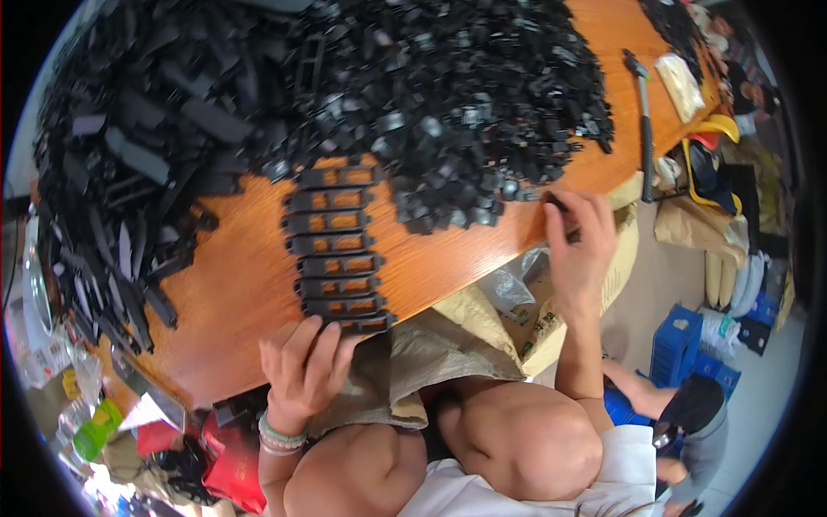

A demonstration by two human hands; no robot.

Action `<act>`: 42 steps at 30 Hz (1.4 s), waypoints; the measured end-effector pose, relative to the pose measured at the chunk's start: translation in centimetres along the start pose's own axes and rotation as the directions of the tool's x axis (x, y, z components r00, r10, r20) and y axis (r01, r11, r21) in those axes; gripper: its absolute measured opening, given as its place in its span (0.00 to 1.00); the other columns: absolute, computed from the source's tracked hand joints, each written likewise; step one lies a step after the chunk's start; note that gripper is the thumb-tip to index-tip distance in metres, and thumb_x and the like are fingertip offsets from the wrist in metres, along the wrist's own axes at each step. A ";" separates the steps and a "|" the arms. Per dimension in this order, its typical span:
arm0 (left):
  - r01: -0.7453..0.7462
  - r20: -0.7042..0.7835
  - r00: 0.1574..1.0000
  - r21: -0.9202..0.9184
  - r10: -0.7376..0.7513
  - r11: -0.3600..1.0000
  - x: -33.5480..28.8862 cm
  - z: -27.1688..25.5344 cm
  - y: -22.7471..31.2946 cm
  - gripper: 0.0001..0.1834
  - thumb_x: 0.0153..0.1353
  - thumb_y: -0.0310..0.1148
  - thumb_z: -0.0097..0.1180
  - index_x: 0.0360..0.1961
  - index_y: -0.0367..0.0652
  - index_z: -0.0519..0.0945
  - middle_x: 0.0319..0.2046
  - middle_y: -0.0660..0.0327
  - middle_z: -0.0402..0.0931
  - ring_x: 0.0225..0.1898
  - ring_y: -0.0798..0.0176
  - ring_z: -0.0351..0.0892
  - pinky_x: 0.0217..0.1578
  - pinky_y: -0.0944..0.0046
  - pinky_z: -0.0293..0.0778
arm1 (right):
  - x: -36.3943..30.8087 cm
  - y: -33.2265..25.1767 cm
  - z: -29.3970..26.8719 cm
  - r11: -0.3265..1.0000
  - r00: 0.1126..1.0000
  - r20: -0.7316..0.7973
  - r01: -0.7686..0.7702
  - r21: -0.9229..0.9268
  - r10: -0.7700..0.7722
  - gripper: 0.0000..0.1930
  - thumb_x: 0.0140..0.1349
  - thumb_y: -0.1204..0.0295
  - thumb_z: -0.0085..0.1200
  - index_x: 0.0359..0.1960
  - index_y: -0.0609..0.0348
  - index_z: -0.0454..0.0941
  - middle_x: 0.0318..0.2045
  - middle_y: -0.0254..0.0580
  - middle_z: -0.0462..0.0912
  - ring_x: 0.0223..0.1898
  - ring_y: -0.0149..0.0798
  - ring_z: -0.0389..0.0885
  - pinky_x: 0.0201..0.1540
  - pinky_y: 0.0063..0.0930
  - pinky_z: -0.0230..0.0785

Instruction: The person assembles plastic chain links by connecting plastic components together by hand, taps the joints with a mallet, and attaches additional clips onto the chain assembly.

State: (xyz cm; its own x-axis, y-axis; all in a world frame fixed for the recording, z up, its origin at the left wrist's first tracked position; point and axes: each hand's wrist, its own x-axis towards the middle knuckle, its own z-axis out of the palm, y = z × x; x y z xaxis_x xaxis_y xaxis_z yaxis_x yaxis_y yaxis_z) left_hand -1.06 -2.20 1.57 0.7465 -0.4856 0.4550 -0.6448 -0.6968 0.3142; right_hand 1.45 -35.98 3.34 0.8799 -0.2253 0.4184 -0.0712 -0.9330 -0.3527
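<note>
A row of several black plastic frames (334, 244), each with rectangular openings, lies side by side on the wooden table (233, 297). At the row's near end, by the table edge, my left hand (303, 362) has its fingers curled onto the end of the nearest black plastic frame (370, 326). My right hand (583, 246) is over the table's right edge, thumb and fingers closed on a small black plastic part (556, 202), mostly hidden by the fingers. Just left of it is a large heap of small black plastic parts (448, 155).
Long black plastic pieces (129, 146) are piled at the left. A hammer (643, 121) and a white packet (680, 86) lie at the far right. Below the table edge are brown sacks (474, 323). Blue crates (674, 345) and another person (693, 414) are at the right.
</note>
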 end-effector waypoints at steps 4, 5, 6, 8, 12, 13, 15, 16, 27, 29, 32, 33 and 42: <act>-0.025 -0.027 0.999 -0.002 0.025 1.000 0.3 -0.4 -0.5 0.22 0.47 0.29 0.74 0.44 0.39 0.82 0.42 0.56 0.79 0.37 0.56 0.77 0.35 0.60 0.71 | -1.4 -4.5 -0.3 0.916 0.989 -0.036 -0.119 0.384 0.143 0.22 0.55 0.89 0.57 0.52 0.64 0.78 0.36 0.43 0.79 0.30 0.35 0.76 0.31 0.23 0.71; -0.033 -0.053 0.998 -0.017 0.032 0.999 0.1 -0.1 -0.6 0.20 0.47 0.28 0.74 0.42 0.37 0.82 0.41 0.55 0.80 0.38 0.57 0.78 0.35 0.61 0.72 | -2.3 -5.4 -0.6 0.865 0.996 0.081 -0.071 0.497 0.035 0.21 0.54 0.87 0.57 0.51 0.62 0.79 0.40 0.46 0.79 0.31 0.35 0.77 0.31 0.25 0.72; -0.047 -0.079 0.996 -0.032 0.044 0.998 0.1 0.1 -0.6 0.19 0.47 0.27 0.73 0.41 0.36 0.83 0.40 0.55 0.81 0.38 0.57 0.78 0.35 0.62 0.73 | -2.4 -6.6 -0.8 0.832 0.968 0.152 0.085 0.548 -0.199 0.18 0.52 0.85 0.60 0.46 0.62 0.81 0.42 0.46 0.81 0.34 0.36 0.78 0.32 0.24 0.74; -0.050 -0.085 0.995 -0.028 0.048 0.998 -0.1 0.2 -0.8 0.18 0.47 0.26 0.73 0.40 0.36 0.83 0.40 0.55 0.81 0.38 0.57 0.79 0.36 0.62 0.74 | -2.9 -9.7 0.5 0.677 0.893 0.152 0.199 0.709 -0.423 0.14 0.48 0.84 0.65 0.39 0.63 0.82 0.37 0.47 0.83 0.35 0.42 0.83 0.35 0.26 0.77; -0.070 -0.112 0.992 -0.050 0.064 0.996 0.1 0.3 -0.8 0.14 0.49 0.26 0.71 0.38 0.35 0.84 0.39 0.54 0.82 0.38 0.57 0.79 0.37 0.61 0.75 | -4.1 -11.7 3.5 0.590 0.835 -0.006 0.393 0.706 -0.550 0.13 0.44 0.79 0.68 0.35 0.63 0.82 0.34 0.45 0.83 0.34 0.43 0.82 0.33 0.31 0.71; -0.083 -0.110 0.991 -0.051 0.077 0.995 0.1 0.4 -0.9 0.13 0.50 0.26 0.70 0.38 0.35 0.84 0.39 0.54 0.82 0.39 0.57 0.79 0.37 0.62 0.75 | -4.2 -11.8 3.8 0.615 0.801 -0.015 0.472 0.632 -0.599 0.13 0.44 0.77 0.68 0.34 0.62 0.83 0.34 0.44 0.83 0.34 0.42 0.82 0.33 0.32 0.67; -0.081 -0.106 0.991 -0.045 0.076 0.996 0.0 0.2 -1.0 0.13 0.51 0.27 0.70 0.38 0.35 0.84 0.39 0.54 0.82 0.39 0.57 0.79 0.37 0.62 0.75 | -4.8 -11.9 4.3 0.601 0.790 -0.040 0.497 0.625 -0.612 0.14 0.43 0.75 0.68 0.34 0.63 0.83 0.34 0.44 0.83 0.33 0.42 0.80 0.33 0.32 0.62; -0.088 -0.103 0.991 -0.045 0.083 0.995 -0.1 0.1 -1.0 0.12 0.51 0.28 0.69 0.38 0.35 0.84 0.38 0.54 0.82 0.39 0.57 0.80 0.36 0.62 0.75 | -5.0 -12.0 4.2 0.612 0.786 -0.051 0.518 0.598 -0.616 0.14 0.43 0.76 0.68 0.34 0.64 0.83 0.34 0.44 0.83 0.33 0.42 0.80 0.32 0.32 0.62; -0.090 -0.087 0.993 -0.086 0.082 0.992 0.2 0.1 -1.0 0.17 0.46 0.23 0.71 0.39 0.34 0.83 0.40 0.54 0.81 0.38 0.54 0.79 0.36 0.59 0.76 | -5.0 -11.5 3.7 0.638 0.740 -0.047 0.608 0.473 -0.671 0.16 0.43 0.75 0.67 0.36 0.68 0.82 0.36 0.46 0.82 0.34 0.42 0.78 0.30 0.33 0.64; -0.088 -0.093 0.993 -0.104 0.078 0.991 0.4 0.1 -0.8 0.16 0.46 0.23 0.71 0.39 0.34 0.84 0.40 0.54 0.81 0.38 0.54 0.79 0.36 0.59 0.76 | -4.9 -11.5 3.5 0.659 0.762 -0.015 0.569 0.491 -0.647 0.15 0.44 0.75 0.66 0.36 0.67 0.83 0.36 0.45 0.81 0.35 0.43 0.78 0.31 0.33 0.64; -0.048 -0.063 0.997 -0.077 0.043 0.996 0.3 -0.3 -0.7 0.16 0.45 0.21 0.71 0.38 0.34 0.83 0.40 0.54 0.81 0.38 0.53 0.79 0.37 0.58 0.77 | -4.5 -11.0 3.1 0.681 0.793 -0.030 0.541 0.494 -0.609 0.13 0.46 0.76 0.66 0.36 0.64 0.83 0.36 0.44 0.81 0.35 0.42 0.78 0.32 0.33 0.65; -0.057 -0.076 0.996 -0.095 0.050 0.994 0.2 -0.1 -0.7 0.16 0.45 0.21 0.71 0.38 0.34 0.83 0.40 0.54 0.81 0.38 0.53 0.79 0.37 0.58 0.77 | -4.4 -10.4 3.1 0.683 0.810 -0.049 0.524 0.509 -0.584 0.12 0.46 0.77 0.65 0.35 0.63 0.83 0.36 0.44 0.82 0.34 0.42 0.78 0.32 0.33 0.65; -0.073 -0.104 0.992 -0.061 0.067 0.995 0.3 0.4 -0.6 0.14 0.49 0.22 0.69 0.38 0.33 0.83 0.38 0.53 0.81 0.36 0.55 0.79 0.34 0.61 0.75 | -0.6 -2.4 1.2 0.994 0.991 -0.113 0.084 0.072 -0.075 0.15 0.52 0.87 0.62 0.42 0.60 0.82 0.38 0.43 0.77 0.38 0.43 0.73 0.40 0.33 0.67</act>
State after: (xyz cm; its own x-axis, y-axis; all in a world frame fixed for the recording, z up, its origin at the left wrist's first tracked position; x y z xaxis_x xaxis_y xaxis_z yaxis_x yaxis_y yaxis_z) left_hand -0.38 -2.11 1.18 0.6808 -0.4735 0.5588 -0.7065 -0.6257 0.3306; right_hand 1.64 -33.30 2.90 0.8242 -0.1847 0.5353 0.0365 -0.9260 -0.3757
